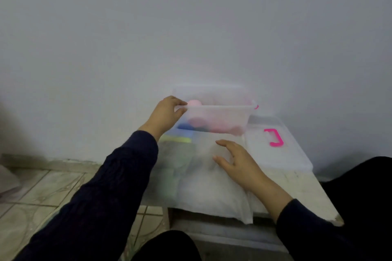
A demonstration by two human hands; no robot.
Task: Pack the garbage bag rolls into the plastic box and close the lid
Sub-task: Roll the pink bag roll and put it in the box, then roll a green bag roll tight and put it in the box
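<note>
A clear plastic box [224,115] hangs tilted above the far end of a small table, and my left hand [166,113] grips its left rim. Pink garbage bag rolls [196,121] show inside the box. A blue roll [184,126] and a yellow-green roll [176,139] lie just below the box on the left. My right hand [237,162] hovers over a white bag [203,178] with fingers spread, holding nothing. The clear lid [277,150] with a pink handle [273,137] lies flat to the right.
The small white table [307,188] stands against a plain white wall. Green rolls [171,176] show faintly through the white bag. Tiled floor [42,193] lies to the left. My dark-clothed legs sit at the bottom and right.
</note>
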